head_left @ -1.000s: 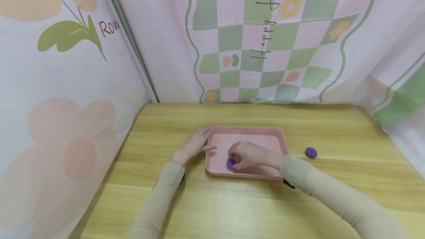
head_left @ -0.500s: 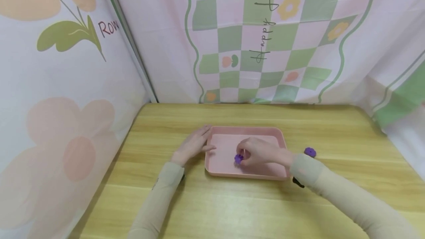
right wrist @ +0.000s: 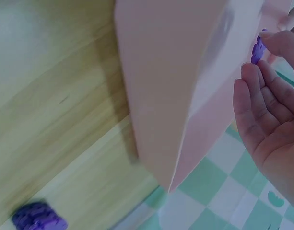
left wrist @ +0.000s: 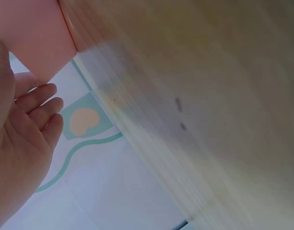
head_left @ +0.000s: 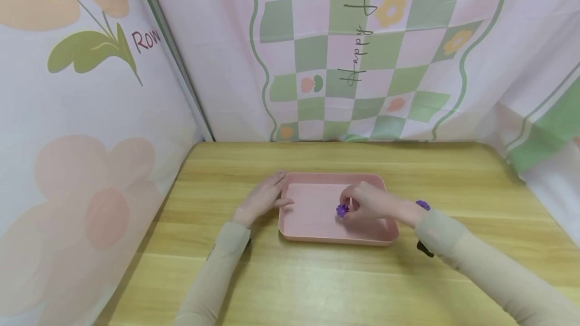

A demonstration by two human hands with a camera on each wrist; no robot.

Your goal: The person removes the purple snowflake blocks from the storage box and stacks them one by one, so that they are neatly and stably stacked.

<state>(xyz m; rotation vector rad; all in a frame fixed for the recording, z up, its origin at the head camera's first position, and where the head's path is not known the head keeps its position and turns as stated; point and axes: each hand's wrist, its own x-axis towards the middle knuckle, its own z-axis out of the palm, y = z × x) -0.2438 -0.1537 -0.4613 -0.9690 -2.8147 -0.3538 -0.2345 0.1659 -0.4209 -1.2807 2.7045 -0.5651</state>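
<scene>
My right hand (head_left: 369, 201) pinches a small purple flower-shaped piece (head_left: 342, 210) between thumb and fingertips, over the right half of a pink rectangular tray (head_left: 312, 240). In the right wrist view the piece (right wrist: 257, 50) shows edge-on, its rim notched. My left hand (head_left: 263, 199) rests at the tray's left side, its fingers lying along the far left corner and its thumb reaching over the rim. The left wrist view shows those fingers (left wrist: 39, 103) slightly bent against the tray corner (left wrist: 46, 43).
A second purple piece (head_left: 423, 205) lies on the wooden table (head_left: 290, 286) right of the tray, partly hidden by the right sleeve. The right wrist view also shows this piece (right wrist: 39, 218). Patterned curtains (head_left: 226, 64) stand behind and at both sides.
My right hand has moved right and slightly away from me inside the tray, with the purple piece still pinched. The left hand and tray stay nearly where they were.
</scene>
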